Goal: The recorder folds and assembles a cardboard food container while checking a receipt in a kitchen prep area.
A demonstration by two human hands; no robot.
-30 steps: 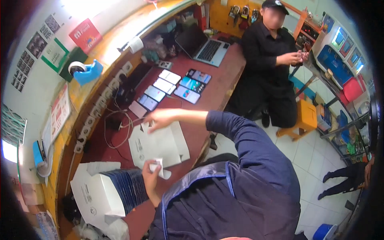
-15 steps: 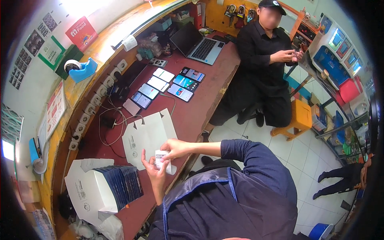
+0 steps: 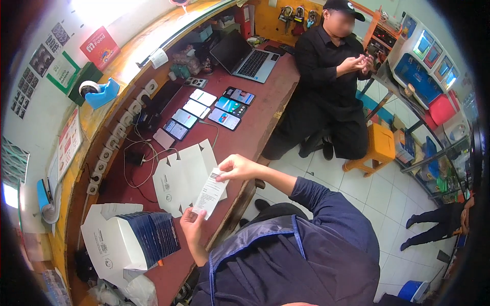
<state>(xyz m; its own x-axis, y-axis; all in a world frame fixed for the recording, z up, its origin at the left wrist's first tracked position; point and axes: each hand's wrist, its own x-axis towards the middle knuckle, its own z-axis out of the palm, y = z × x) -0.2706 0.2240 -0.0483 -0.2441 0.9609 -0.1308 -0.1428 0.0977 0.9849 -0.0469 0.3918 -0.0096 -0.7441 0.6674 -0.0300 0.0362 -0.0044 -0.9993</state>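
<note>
A narrow white printed paper receipt point(image 3: 209, 194) is stretched between my two hands above the table edge. My left hand point(image 3: 194, 228) pinches its lower end between thumb and fingers. The upper end is gripped by my right hand point(image 3: 238, 168), whose thumb and fingers are closed on it. Behind the receipt, an unfolded white cardboard piece point(image 3: 173, 176) with notched edges lies on the dark red table point(image 3: 255, 122), partly covered by the paper and my hands. To the left of my left hand sits a stack of folded cardboard point(image 3: 153, 237), dark blue on its visible edges.
Several phones point(image 3: 196, 108) with lit screens lie in rows beyond the cardboard. A laptop point(image 3: 250, 61) stands open farther back. Cables point(image 3: 148, 148) and a row of sockets point(image 3: 115, 135) line the left side. A seated person point(image 3: 332, 76) is at the far right, beside an orange stool point(image 3: 375, 145).
The paper, folded small before, is now opened out to its length. My right hand has moved up and away from my left, which has shifted slightly down. The seated person's hands have moved.
</note>
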